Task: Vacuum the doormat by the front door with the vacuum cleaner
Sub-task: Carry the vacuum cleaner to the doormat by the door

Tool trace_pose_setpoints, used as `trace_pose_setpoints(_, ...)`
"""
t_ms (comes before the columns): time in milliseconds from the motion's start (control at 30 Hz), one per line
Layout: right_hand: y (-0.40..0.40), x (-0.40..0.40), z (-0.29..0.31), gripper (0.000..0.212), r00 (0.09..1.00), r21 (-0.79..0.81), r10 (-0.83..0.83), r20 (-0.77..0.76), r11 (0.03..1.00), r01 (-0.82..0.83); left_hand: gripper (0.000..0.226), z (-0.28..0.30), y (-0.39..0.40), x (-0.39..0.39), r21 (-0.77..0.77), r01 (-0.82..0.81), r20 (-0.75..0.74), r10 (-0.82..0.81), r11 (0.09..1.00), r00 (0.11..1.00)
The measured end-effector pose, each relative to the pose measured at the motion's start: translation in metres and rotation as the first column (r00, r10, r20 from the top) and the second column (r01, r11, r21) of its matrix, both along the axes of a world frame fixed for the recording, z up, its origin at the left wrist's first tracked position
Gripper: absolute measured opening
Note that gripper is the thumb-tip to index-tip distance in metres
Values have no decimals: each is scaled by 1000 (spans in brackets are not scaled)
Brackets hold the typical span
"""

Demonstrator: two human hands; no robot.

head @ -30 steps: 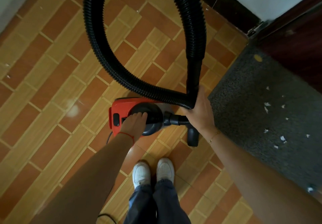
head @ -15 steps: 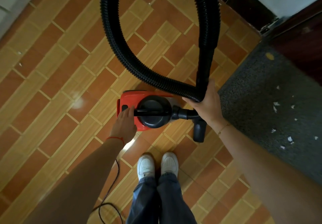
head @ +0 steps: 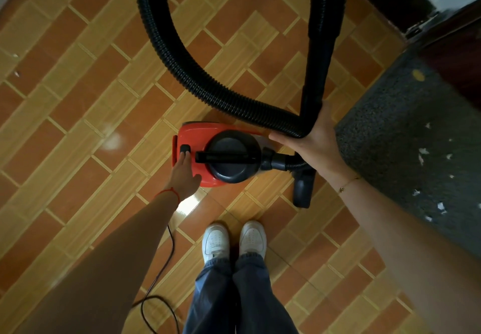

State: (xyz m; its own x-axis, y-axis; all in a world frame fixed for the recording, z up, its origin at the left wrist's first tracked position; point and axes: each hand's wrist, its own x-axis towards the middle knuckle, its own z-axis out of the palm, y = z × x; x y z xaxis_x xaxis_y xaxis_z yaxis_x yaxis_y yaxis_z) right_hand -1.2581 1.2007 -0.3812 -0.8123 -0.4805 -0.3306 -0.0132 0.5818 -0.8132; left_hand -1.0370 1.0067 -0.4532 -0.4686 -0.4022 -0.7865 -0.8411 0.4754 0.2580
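A small red and black vacuum cleaner [head: 205, 151] sits on the tiled floor just ahead of my white shoes. My left hand [head: 183, 175] rests on its rear end, a fingertip pressed on the black button [head: 185, 149] there. A black ribbed hose [head: 182, 63] loops up out of the top of the view and comes back down. My right hand [head: 316, 143] grips the bend where that hose meets the rigid black tube [head: 321, 55]. The black nozzle [head: 303, 190] lies on the floor below that hand. A dark grey doormat [head: 406, 136] with white paper scraps lies at the right.
A thin black power cord [head: 158, 279] trails and loops on the floor beside my left leg. A dark wooden door [head: 458, 55] and white wall border the mat at the upper right. Orange and yellow tiles [head: 78, 115] spread to the left.
My left hand has left the vacuum cleaner's top handle and slid to its rear, where a finger now presses the black button. My right hand keeps its hold on the hose.
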Motion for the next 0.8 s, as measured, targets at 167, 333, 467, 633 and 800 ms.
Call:
trace_pose_setpoints(167,-3,-3,-1,112,998,-38,13,69,999,-10,74,-4,0,1,24,-38,7,38,999,999)
trace_pose_setpoints(333,-5,-5,-1,119,996,-25,23,90,999,-21,74,-2,-7,0,62,-55,43,52,997,998)
trace_pose_setpoints(467,-7,-2,-3,121,997,-9,24,70,1000,-24,78,-1,-8,-1,95,-68,61,62,993,996)
trace_pose_setpoints(633,-14,1,-1,110,996,7,35,85,999,-35,80,0,-8,-1,109,-68,68,61,992,996)
trace_pose_setpoints(800,-11,-2,11,90,985,10,57,162,998,-59,71,10,-17,0,90,-59,48,55,994,997)
